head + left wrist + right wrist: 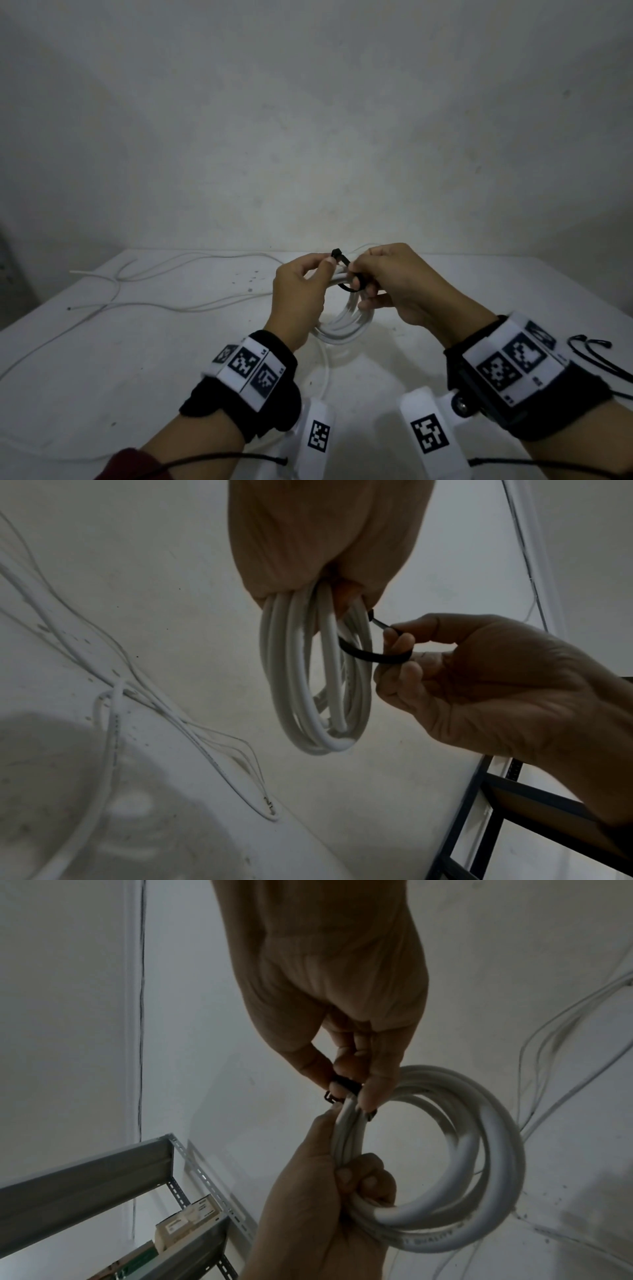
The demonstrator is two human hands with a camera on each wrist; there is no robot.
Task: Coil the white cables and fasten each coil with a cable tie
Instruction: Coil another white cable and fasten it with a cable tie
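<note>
Left hand (pixel 301 291) grips white cable coil (pixel 455 1153), jacket print reading "QUALITY"; right hand (pixel 394 284) pinches black cable tie (pixel 373 656) at coil's 12 o'clock.

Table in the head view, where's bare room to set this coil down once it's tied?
The white table is bare between the loose cables on the left and the wrists, and on the right beyond the right hand. The far left is crowded with cable; spare black ties lie near the right edge.

Black wrist straps (pixel 239 394) with white square-coded marker tags (pixel 507 363); white camera mounts (pixel 428 435); dark red sleeve (pixel 133 466).
</note>
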